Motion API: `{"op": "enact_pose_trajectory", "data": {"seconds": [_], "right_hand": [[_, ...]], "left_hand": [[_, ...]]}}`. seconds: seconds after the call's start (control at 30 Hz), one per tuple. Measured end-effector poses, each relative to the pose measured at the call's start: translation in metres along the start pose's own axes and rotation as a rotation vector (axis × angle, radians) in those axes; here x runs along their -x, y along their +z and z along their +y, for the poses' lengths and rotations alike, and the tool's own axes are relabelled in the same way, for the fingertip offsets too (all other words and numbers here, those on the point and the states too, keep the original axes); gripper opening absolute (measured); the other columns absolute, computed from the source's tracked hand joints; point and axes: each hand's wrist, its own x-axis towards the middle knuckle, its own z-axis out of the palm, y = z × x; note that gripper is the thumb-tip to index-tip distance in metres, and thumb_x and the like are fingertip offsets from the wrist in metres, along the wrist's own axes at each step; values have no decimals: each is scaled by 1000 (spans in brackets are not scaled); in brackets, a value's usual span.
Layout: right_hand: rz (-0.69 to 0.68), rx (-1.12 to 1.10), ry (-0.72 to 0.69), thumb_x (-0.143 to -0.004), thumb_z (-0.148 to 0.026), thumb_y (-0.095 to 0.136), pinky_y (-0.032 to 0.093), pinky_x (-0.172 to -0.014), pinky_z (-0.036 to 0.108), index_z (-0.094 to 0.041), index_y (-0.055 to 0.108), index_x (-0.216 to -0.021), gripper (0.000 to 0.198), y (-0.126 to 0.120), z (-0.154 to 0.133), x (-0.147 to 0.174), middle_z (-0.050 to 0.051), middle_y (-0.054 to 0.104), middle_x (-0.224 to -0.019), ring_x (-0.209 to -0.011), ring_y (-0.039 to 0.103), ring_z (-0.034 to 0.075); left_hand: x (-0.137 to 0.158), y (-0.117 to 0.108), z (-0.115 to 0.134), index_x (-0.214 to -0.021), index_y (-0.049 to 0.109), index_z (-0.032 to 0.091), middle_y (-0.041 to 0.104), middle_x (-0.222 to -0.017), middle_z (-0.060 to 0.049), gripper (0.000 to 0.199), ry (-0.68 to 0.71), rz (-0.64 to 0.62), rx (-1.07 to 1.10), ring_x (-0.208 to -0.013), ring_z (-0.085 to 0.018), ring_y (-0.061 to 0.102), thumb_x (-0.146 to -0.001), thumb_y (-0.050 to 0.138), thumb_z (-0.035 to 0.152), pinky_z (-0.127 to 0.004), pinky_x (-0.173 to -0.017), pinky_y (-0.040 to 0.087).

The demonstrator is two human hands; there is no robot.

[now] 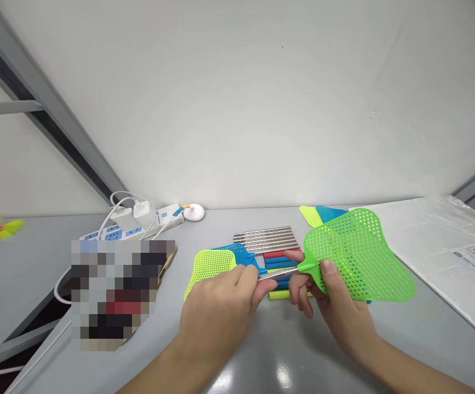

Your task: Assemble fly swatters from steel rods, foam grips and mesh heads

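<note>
A green fly swatter head [356,262] with a perforated face is held up over the table by my right hand [336,301], its thumb and fingers closed round the base. My left hand [225,306] grips the metal rod [281,273], whose far end meets the neck of the green head. Behind my left hand lie a yellow-green swatter head [210,264] and a blue one [235,253]. Between and beyond my hands are red, blue and yellow-green handle tubes [282,261], partly hidden, and a row of several metal rods [266,239].
More swatter heads, yellow-green [310,215] and blue [330,213], lie at the back. A white plastic-wrapped sheet [438,246] covers the right side. At left are a power strip [128,232] with chargers and cables, a white round device [193,212] and a pixelated item [122,295].
</note>
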Motion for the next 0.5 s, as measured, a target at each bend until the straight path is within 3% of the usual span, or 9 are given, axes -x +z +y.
{"op": "enact_pose_trajectory", "data": {"seconds": [0.13, 0.23, 0.3, 0.37, 0.43, 0.5], "right_hand": [[-125, 161, 71, -99, -48, 42, 47, -78, 32, -24, 65, -118, 38, -4, -1, -2, -1, 59, -70, -66, 55, 14], [-157, 278, 82, -91, -44, 58, 49, -74, 30, -26, 67, -111, 29, -1, -2, 0, 3, 65, -94, -79, 60, 15], [-141, 276, 60, -91, -43, 59, 49, -68, 27, -25, 67, -102, 23, 0, -3, 0, 4, 65, -99, -78, 60, 15], [-98, 283, 10, -93, -43, 56, 48, -66, 26, -23, 64, -94, 22, -5, -7, -5, 2, 63, -89, -74, 59, 14], [-16, 368, -44, -95, -46, 51, 47, -64, 25, -22, 60, -87, 28, -18, -16, -13, 0, 60, -80, -70, 56, 13], [90, 550, -69, -96, -51, 44, 44, -60, 26, -21, 56, -80, 36, -39, -27, -25, 0, 56, -73, -66, 53, 14]], "left_hand": [[-1, -1, 5, -74, 52, 22, 59, -59, 3, 39, -107, -197, 329, -50, -14, 57, -102, 32, 38, -25, -45, 34], [4, -2, 18, -92, 55, 25, 67, -76, 2, 23, -195, -330, 712, -64, -14, 63, -101, 36, 34, -24, -55, 48], [10, 1, 27, -114, 51, 28, 69, -93, -1, 20, -211, -332, 873, -77, -15, 67, -99, 41, 33, -25, -65, 55], [17, 6, 31, -135, 38, 29, 66, -113, -5, 39, -178, -282, 928, -94, -17, 67, -96, 46, 31, -29, -78, 58], [20, 11, 29, -143, 29, 29, 58, -129, -9, 52, -111, -197, 886, -112, -20, 61, -95, 48, 27, -34, -90, 57], [20, 14, 22, -143, 30, 29, 52, -137, -10, 53, -37, -132, 787, -125, -23, 53, -94, 49, 25, -39, -99, 52]]}}
